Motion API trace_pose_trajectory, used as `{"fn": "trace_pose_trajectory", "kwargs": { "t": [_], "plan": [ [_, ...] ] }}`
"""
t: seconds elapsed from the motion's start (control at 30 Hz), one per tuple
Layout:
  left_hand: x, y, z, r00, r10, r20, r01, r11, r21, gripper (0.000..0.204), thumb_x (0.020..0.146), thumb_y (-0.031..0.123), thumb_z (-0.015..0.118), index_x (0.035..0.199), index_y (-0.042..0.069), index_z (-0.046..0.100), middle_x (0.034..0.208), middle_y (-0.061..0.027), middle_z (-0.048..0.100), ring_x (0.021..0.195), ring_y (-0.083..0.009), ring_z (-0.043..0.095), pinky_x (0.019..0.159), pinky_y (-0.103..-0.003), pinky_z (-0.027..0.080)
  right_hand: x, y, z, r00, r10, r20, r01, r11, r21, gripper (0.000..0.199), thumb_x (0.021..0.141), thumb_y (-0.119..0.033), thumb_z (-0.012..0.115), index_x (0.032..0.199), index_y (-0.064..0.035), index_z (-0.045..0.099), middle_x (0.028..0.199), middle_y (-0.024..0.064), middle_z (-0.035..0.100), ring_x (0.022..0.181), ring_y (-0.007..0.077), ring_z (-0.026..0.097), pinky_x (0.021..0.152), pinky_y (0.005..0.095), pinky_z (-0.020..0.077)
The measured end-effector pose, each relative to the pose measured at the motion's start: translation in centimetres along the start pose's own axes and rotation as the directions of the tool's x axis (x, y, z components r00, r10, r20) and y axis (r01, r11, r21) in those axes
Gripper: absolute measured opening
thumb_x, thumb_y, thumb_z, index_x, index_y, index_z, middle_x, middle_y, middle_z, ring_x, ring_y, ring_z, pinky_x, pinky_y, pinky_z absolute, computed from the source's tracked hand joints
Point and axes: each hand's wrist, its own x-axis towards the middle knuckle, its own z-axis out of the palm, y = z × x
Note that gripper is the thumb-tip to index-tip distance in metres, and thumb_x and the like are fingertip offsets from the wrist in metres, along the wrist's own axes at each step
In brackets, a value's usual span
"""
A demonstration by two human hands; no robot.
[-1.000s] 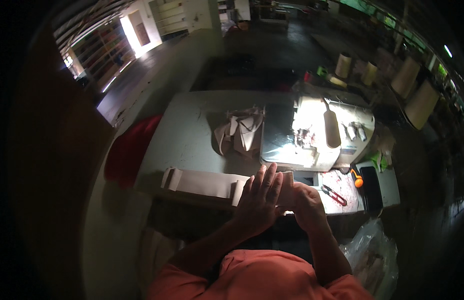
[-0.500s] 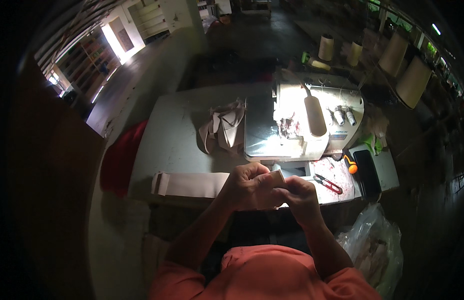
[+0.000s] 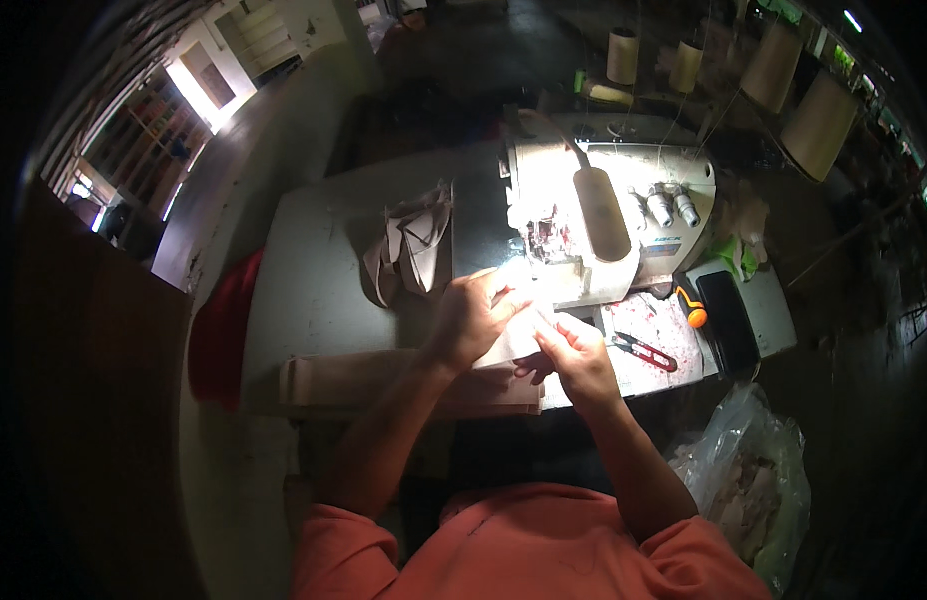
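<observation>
In front of the brightly lit sewing machine point(image 3: 574, 285), both my hands grip a pale piece of fabric point(image 3: 512, 340). My left hand point(image 3: 466, 325) pinches its left side close to the machine's front plate. My right hand point(image 3: 581, 362) holds the right side between thumb and forefinger, the lower fingers curled below. Glare washes out the fabric's upper edge. Under my left wrist a stack of long beige fabric strips point(image 3: 359, 380) lies along the table's front edge. Left of the machine sits a crumpled heap of beige fabric pieces point(image 3: 414, 240).
Right of my hands lie red thread snips point(image 3: 646, 352), an orange-and-black tool point(image 3: 695, 312) and a dark phone point(image 3: 729, 320). A clear plastic bag of scraps point(image 3: 749, 490) hangs by the table's right front. Thread cones point(image 3: 822, 125) stand behind the machine. Red cloth point(image 3: 219, 335) is at the left.
My hands have moved up toward the machine, carrying the fabric piece into the lamp's light. More of the strip stack shows beneath them. The whole view has shifted slightly.
</observation>
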Motion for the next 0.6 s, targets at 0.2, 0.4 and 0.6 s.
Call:
{"fn": "trace_pose_trajectory", "kwargs": {
  "t": [0.2, 0.4, 0.6],
  "plan": [
    [0.6, -0.4, 0.4, 0.996, -0.050, 0.068, 0.054, 0.997, -0.060, 0.013, 0.071, 0.007, 0.062, 0.077, -0.003, 0.056, 0.067, -0.0072, 0.057, 0.062, -0.0076, 0.051, 0.056, -0.023, 0.041, 0.5, 0.9, -1.2, 0.986, -0.142, -0.085, 0.140, 0.990, -0.021, 0.026, 0.078, -0.003, 0.054, 0.099, 0.0043, 0.041, 0.077, 0.0119, 0.057, 0.062, 0.0142, 0.058, 0.054, 0.0221, 0.0473],
    [-0.2, -0.5, -0.2, 0.978, -0.172, 0.121, 0.195, 0.957, -0.216, 0.011, 0.075, 0.008, 0.059, 0.077, -0.002, 0.055, 0.068, -0.0035, 0.057, 0.064, -0.0046, 0.049, 0.058, -0.020, 0.041, -0.3, -0.6, -0.5, 0.986, -0.143, -0.089, 0.141, 0.990, -0.024, 0.039, 0.074, 0.003, 0.055, 0.107, 0.0063, 0.034, 0.076, 0.0129, 0.057, 0.060, 0.0157, 0.059, 0.056, 0.0233, 0.0490],
    [0.2, 0.0, -0.7, 0.990, -0.106, 0.088, 0.110, 0.993, -0.052, 0.012, 0.073, 0.007, 0.060, 0.078, -0.002, 0.054, 0.068, -0.0068, 0.058, 0.063, -0.0083, 0.052, 0.058, -0.022, 0.042, 0.0, -0.8, -0.4, 0.990, -0.121, -0.067, 0.118, 0.992, -0.047, 0.043, 0.076, 0.001, 0.053, 0.112, 0.0072, 0.032, 0.069, 0.0108, 0.057, 0.057, 0.0154, 0.058, 0.053, 0.0218, 0.0474]
  ]
}}
